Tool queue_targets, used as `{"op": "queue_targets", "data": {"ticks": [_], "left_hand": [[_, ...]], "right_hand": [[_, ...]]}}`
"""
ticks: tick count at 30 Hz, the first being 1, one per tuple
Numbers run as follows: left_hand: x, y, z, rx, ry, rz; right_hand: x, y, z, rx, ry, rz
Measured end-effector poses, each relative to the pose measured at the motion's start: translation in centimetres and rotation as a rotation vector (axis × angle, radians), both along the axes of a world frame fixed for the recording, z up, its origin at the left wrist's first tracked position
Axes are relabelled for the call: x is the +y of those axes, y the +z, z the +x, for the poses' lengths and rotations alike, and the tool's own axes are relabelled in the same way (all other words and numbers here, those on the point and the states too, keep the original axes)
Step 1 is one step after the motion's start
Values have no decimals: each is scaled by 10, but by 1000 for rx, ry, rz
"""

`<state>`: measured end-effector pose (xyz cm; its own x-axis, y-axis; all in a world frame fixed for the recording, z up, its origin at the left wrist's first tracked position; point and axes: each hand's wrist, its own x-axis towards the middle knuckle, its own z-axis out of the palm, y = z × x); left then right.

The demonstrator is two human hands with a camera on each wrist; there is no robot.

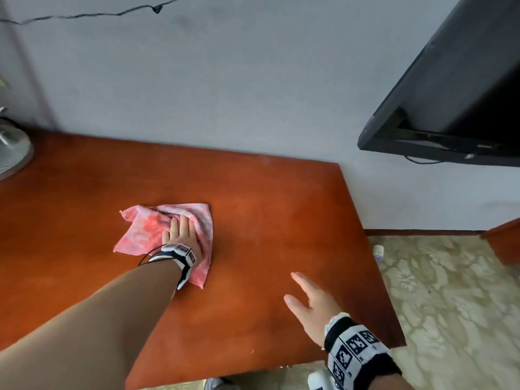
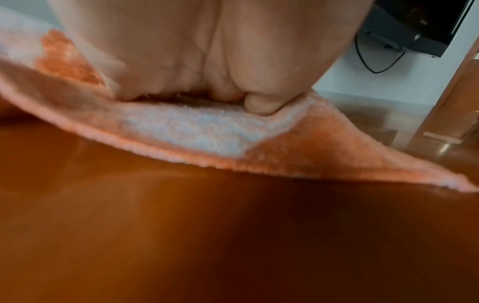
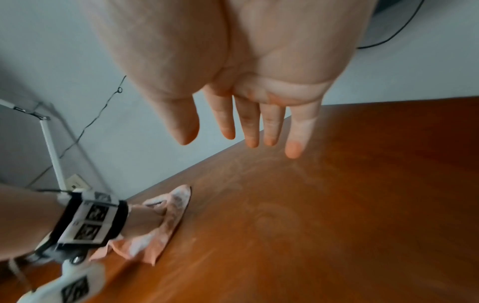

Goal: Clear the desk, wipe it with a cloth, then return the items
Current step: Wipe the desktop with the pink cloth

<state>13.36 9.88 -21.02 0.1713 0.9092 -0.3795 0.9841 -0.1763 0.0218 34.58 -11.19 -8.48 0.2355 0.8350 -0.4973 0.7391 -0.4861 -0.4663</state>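
Flat, left hand [image 1: 182,231] presses fluffy pink cloth [image 1: 140,235] onto glossy wooden desk [image 1: 267,215]; right hand [image 1: 312,305] splayed, empty.

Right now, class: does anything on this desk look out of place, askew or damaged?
Nothing looks damaged or spilled. The pink cloth lies rumpled, one corner folded, under the left hand on the desk. Faint swirl streaks mark the wood near the right hand.
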Motion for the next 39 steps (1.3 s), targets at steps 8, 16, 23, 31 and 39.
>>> {"op": "queue_targets", "data": {"ticks": [8,16,23,31,39], "left_hand": [[63,4,97,-11,32,15],[52,-1,96,-11,5,55],[-68,-6,110,12,51,-11],[-219,-23,185,-103,188,-25],[-242,-29,224,-182,262,-24]], "right_hand": [[-2,6,93,-86,-90,-5],[11,-14,130,-44,-13,31],[14,-26,182,18,104,19],[14,-32,235,98,280,40],[-4,-47,278,146,254,23]]}}
